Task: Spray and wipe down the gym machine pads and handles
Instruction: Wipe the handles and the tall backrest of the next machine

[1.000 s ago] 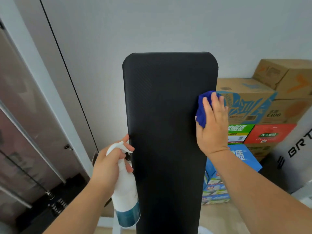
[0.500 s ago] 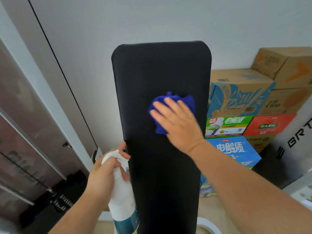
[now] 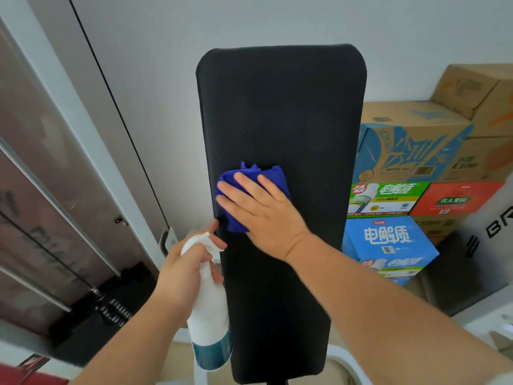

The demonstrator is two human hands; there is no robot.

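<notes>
Pad (image 3: 280, 112) black, upright | blue cloth (image 3: 249, 176) bunched under right hand (image 3: 266, 212)

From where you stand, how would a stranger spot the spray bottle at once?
Find the tall black pad in the middle of the view. At its lower left edge the left hand grips the spray bottle. It is white with a teal band at its base, unlike the blue cloth that the right hand presses on the pad.
</notes>
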